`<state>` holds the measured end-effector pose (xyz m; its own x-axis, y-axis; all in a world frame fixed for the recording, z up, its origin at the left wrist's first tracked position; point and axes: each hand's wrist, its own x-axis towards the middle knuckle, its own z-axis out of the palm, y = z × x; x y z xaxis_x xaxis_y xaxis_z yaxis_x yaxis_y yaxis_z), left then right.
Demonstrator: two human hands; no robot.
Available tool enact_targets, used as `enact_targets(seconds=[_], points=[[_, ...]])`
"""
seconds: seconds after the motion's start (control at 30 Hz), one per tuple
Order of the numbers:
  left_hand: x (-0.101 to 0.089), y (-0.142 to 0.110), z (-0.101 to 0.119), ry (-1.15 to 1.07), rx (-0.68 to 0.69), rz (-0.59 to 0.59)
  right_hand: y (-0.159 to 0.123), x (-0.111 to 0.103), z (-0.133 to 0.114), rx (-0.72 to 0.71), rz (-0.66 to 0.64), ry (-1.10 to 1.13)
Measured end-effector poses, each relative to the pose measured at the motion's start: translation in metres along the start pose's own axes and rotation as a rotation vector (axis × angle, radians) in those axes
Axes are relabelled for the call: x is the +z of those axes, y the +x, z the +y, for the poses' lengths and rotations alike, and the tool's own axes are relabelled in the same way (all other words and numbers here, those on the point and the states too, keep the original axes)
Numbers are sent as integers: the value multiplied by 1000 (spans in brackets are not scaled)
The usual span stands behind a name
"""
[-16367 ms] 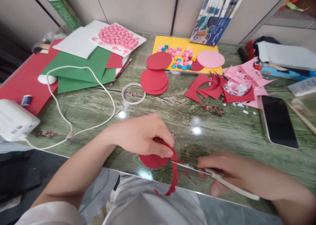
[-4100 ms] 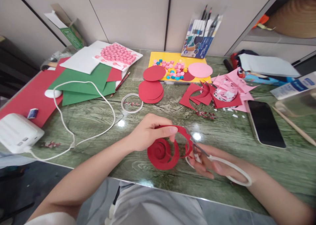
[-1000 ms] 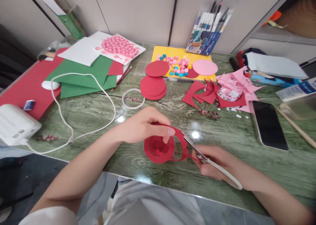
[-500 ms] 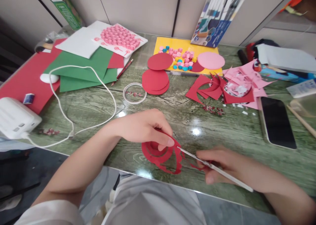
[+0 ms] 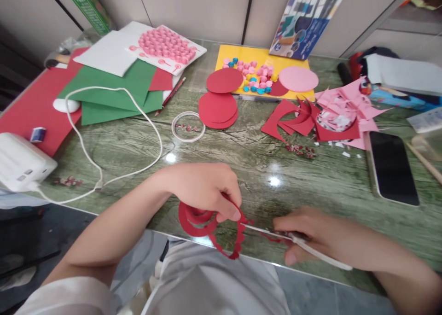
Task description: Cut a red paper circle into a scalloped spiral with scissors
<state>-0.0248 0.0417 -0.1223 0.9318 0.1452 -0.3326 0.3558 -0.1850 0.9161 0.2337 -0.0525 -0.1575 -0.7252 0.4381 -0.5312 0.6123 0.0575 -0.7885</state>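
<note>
Between the thumb and fingers of my left hand (image 5: 207, 190) is a red paper spiral (image 5: 193, 226), its loops hanging over the front of the table. The outer strip has a scalloped, wavy edge. My right hand (image 5: 307, 236) is closed around a pair of scissors (image 5: 267, 231), whose handle reaches back under the palm. The blade tips touch the strip just below my left thumb. A thin red paper scrap (image 5: 271, 238) dangles by the blades near my right fingers. The finger loops of the scissors are mostly hidden by the hand.
Behind my hands lie red paper circles (image 5: 218, 110) and a tape roll (image 5: 188, 127). Red and pink offcuts (image 5: 338, 128) and a phone (image 5: 393, 167) are on the right. A white cable (image 5: 160, 144) loops from a charger (image 5: 24, 163) on the left, beside green paper (image 5: 113, 82).
The red spiral has shifted left and swung lower, its loops opening out. My left hand and the scissor tips have come slightly nearer the table's front edge.
</note>
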Motion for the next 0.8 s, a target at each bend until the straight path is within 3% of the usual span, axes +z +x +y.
enact_targets(seconds=[0.53,0.7,0.8], points=[[2,4,1,34,-41,-21,2,0,0,-1,33,-7],[-3,0,-2,14,44,135,-1,-7,-1,56,106,98],[-3,-1,-3,-23,95,273,-2,-9,0,10,127,347]])
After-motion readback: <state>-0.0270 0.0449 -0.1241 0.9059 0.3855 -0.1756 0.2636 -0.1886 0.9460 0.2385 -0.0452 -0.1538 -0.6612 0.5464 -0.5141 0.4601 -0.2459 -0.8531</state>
